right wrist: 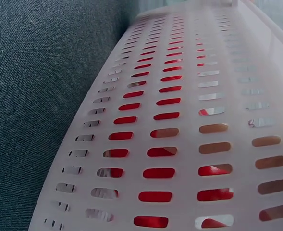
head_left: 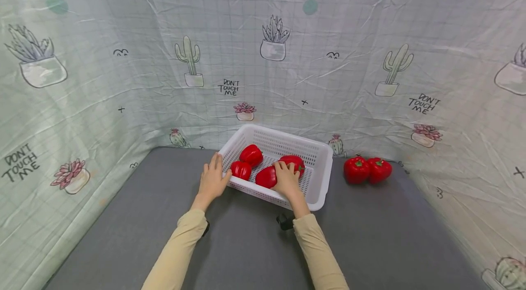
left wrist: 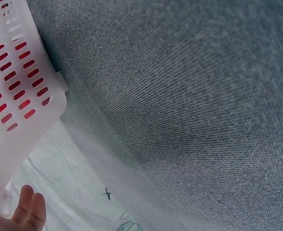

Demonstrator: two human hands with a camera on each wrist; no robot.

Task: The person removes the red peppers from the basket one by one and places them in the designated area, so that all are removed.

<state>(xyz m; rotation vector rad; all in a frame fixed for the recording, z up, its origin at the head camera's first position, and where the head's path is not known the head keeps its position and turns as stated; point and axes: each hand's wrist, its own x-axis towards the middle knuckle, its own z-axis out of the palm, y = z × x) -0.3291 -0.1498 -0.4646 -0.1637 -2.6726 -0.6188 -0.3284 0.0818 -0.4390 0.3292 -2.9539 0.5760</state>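
A white perforated plastic basket (head_left: 324, 176) stands on the grey table with several red bell peppers inside. My left hand (head_left: 212, 178) rests at its near left corner, fingers extended along the rim and thumb towards the inside; two fingertips show beside the basket wall in the left wrist view. My right hand (head_left: 286, 180) reaches over the near rim and grips a red bell pepper (head_left: 292, 160) with bent fingers. Left of that hand lies another bell pepper (head_left: 265, 177). Two more, one behind (head_left: 251, 155) the other (head_left: 240, 170), sit at the basket's left end.
Two bell peppers, one on the left (head_left: 356, 170) and one on the right (head_left: 379, 170), stand side by side on the table (head_left: 246, 244), right of the basket. A cactus-printed curtain (head_left: 230, 52) surrounds the table's back and sides, close behind the basket.
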